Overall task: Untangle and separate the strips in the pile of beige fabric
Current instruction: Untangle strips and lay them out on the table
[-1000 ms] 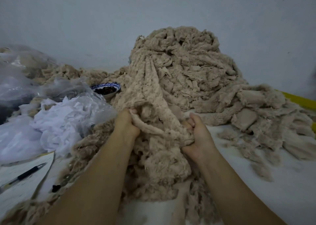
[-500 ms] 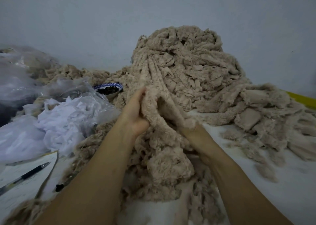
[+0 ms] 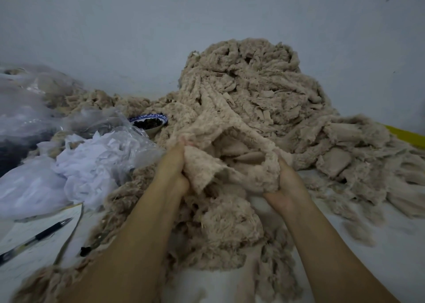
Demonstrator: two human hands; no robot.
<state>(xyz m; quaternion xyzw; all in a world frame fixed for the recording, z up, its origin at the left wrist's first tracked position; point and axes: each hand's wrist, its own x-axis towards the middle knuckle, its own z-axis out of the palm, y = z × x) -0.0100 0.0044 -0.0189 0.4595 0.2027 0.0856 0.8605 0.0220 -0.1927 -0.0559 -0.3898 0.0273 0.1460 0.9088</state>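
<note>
Around your work: a crumpled clear plastic bag (image 3: 128, 130) lies at your left, touching the fabric beside your left forearm. A larger hazy plastic bag (image 3: 23, 100) sits behind it at the far left. A slim black pen (image 3: 34, 238) rests on a white sheet of paper (image 3: 27, 263) at the lower left. A yellow edge (image 3: 404, 137) shows at the far right, behind the fabric. Loose beige tufts cover much of the white table surface (image 3: 379, 268) between your arms and hide its near part.

The tall heaped pile of beige fabric (image 3: 253, 91) stands directly ahead of you against the grey wall (image 3: 207, 26) and spills down toward your hands. It is fleecy on one face and smooth on the other, in long, twisted, interlocked strips.

Your left hand (image 3: 174, 164) grips one end of a bunched fleecy beige strip (image 3: 230, 171), fingers buried in it. Your right hand (image 3: 287, 185), palm up, has its fingers curled round the other end.

Containers: the clear bag holds crumpled white scraps (image 3: 92, 162). A small blue-and-white patterned bowl (image 3: 163, 118), half tucked between bag and pile, holds dark pieces (image 3: 147, 123); I cannot tell what they are. The far bag's contents are too blurred to name.
</note>
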